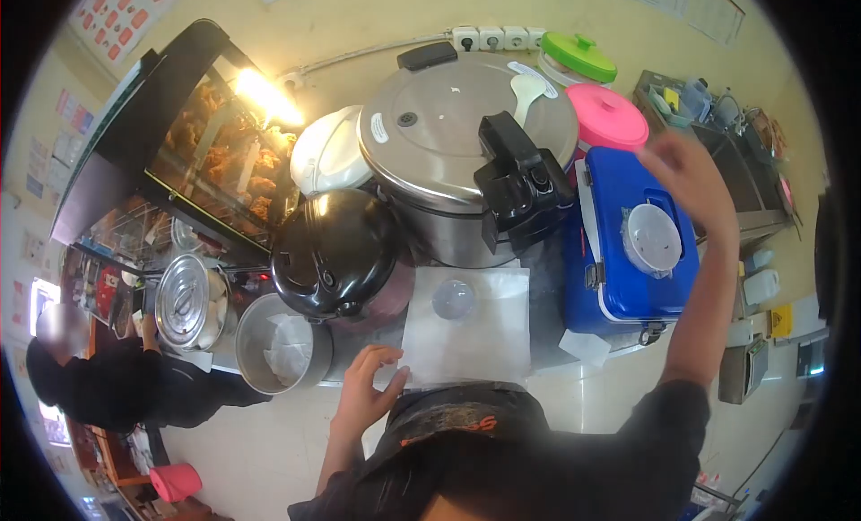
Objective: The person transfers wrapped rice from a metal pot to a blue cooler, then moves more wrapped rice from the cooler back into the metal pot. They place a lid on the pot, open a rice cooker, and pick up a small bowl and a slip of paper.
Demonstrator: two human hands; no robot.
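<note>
My left hand point(366, 386) is at the counter's front edge, beside the left side of a sheet of white paper point(466, 355). Its thumb stands apart from the fingers, and it holds nothing I can see. On the paper sits a small round translucent dish point(453, 300). My right hand point(689, 178) is raised over the far right part of a blue cooler box point(603, 212), close to a pink lid point(608, 116). Its fingers reach out to the left, slightly blurred, with nothing visible in them. A white bowl point(653, 238) in clear plastic rests on the cooler.
Behind the paper stands a large steel rice cooker point(439, 153) with a white rice paddle point(526, 95) on its lid. A black-lidded cooker point(336, 247), a metal pot point(249, 355) and a lit display case point(224, 144) of fried chicken are leftward. Another person point(152, 377) stands at left.
</note>
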